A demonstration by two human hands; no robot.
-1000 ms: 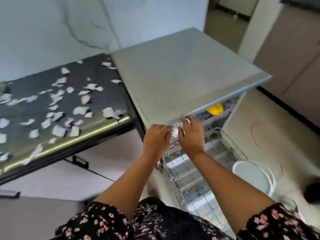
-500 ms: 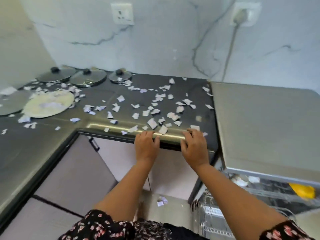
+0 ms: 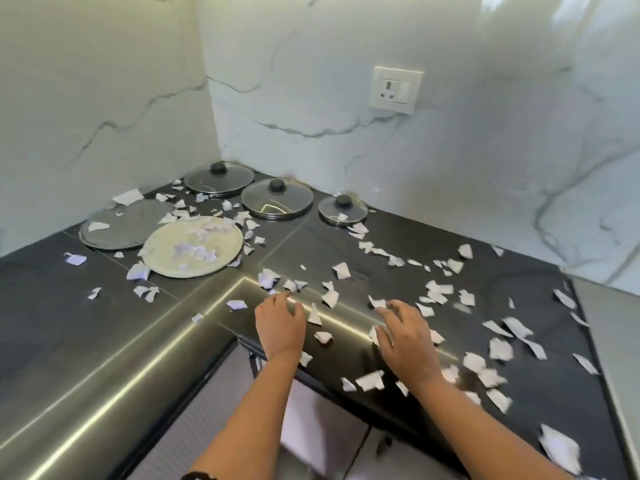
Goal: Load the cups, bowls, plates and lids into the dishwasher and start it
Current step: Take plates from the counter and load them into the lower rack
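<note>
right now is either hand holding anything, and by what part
Nothing is held. The left hand and right hand are both open, fingers spread over the countertop among paper scraps.

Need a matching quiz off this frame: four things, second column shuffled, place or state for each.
Things
1. smallest glass lid
2. cream plate
3. grey plate
4. left hand

Place or state
A. paper scraps heaped on it
B. at the front edge of the counter, near its inner corner
C. rightmost in the row along the back wall
D. furthest left, close to the side wall

Pairs: 1-C, 2-A, 3-D, 4-B
</note>
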